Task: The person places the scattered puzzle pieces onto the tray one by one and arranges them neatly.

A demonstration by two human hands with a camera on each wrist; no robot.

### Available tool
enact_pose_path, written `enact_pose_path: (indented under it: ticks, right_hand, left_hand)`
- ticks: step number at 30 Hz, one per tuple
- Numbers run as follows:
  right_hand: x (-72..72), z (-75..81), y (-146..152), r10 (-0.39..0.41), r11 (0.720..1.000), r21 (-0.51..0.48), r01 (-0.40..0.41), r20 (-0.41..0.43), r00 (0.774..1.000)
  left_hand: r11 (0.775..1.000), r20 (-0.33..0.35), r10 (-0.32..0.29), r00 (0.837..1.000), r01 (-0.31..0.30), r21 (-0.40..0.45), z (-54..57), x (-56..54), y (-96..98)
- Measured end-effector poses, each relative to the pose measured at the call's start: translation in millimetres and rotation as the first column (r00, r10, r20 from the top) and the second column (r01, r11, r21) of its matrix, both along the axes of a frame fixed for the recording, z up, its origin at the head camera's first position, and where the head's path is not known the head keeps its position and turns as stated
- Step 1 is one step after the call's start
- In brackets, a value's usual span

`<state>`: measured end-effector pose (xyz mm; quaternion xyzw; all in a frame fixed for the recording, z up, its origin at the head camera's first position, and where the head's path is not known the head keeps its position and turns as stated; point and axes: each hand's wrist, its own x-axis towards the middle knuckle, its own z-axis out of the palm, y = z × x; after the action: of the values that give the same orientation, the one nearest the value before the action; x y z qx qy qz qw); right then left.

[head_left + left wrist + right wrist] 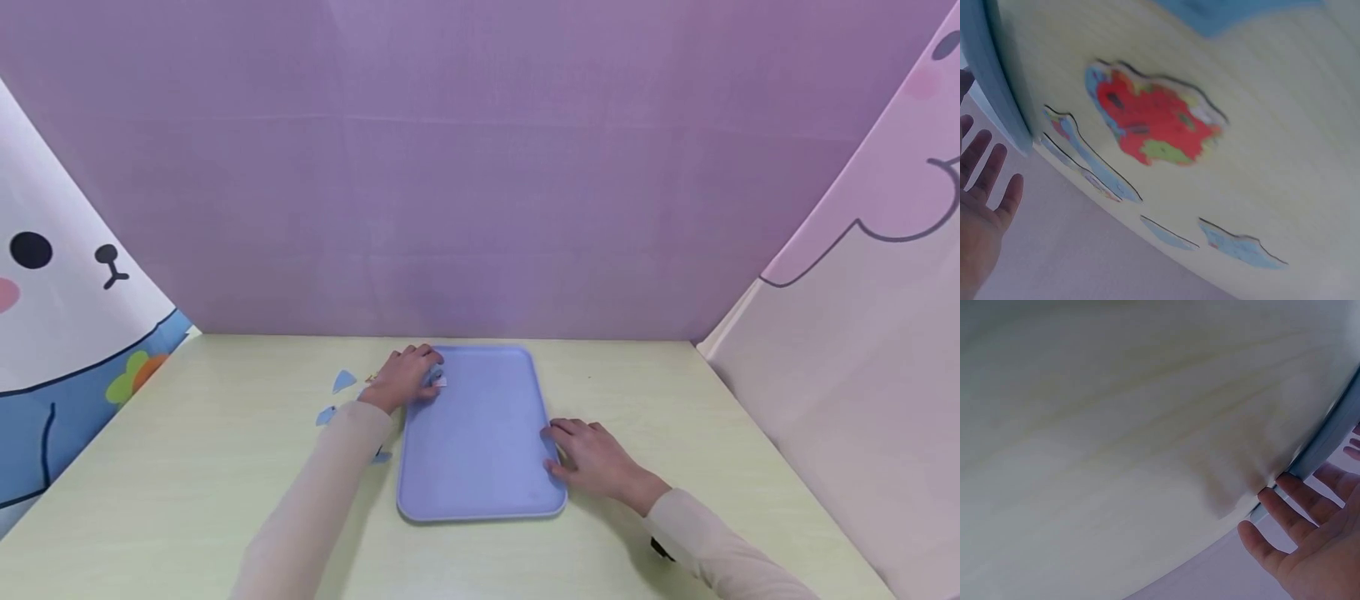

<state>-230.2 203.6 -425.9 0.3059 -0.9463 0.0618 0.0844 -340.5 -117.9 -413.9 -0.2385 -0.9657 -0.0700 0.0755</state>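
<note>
Grip: left hand (pixel 405 377) pinches a puzzle piece (pixel 437 380) at the tray's (pixel 480 450) far-left corner, right hand (pixel 592 457) flat, steadying its right rim on the desk (pixel 187 467); lower piece gently.

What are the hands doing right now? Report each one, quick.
Left hand: at the tray's far left corner, fingers curled over a small blue piece; a firm grip cannot be told.
Right hand: open, fingers straight against the tray's right edge.
</note>
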Motion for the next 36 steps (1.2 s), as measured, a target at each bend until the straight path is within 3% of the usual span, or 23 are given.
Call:
enact_pose_path:
  ticks: [10, 16, 25, 36]
  right_hand:
    - [-0.5, -1.2, -0.8, -0.016, 1.000, 0.003, 0.016, 0.015, 1.000]
    - [-0.3, -0.7, -1.3, -0.017, 1.000, 0.015, 0.017, 0.016, 1.000]
    - [0.0, -1.1, -2.2, -0.019, 1.000, 0.010, 0.019, 0.016, 1.000]
    - [0.2, -0.9, -3.0, -0.009, 1.000, 0.019, 0.009, 0.002, 1.000]
  left_hand:
    - [0.997, -0.031, -0.073, 0.997, 0.074, 0.037, 6.8, 12.6, -10.7]
    - [0.996, -0.070, -0.089, 0.994, 0.089, -0.012, 10.9, 20.5, -16.7]
    - [0.997, -0.093, -0.069, 0.993, 0.067, -0.027, 10.9, 31.9, -36.4]
    - [0.999, -0.061, -0.002, 0.998, -0.001, -0.046, 7.1, 42.9, -60.7]
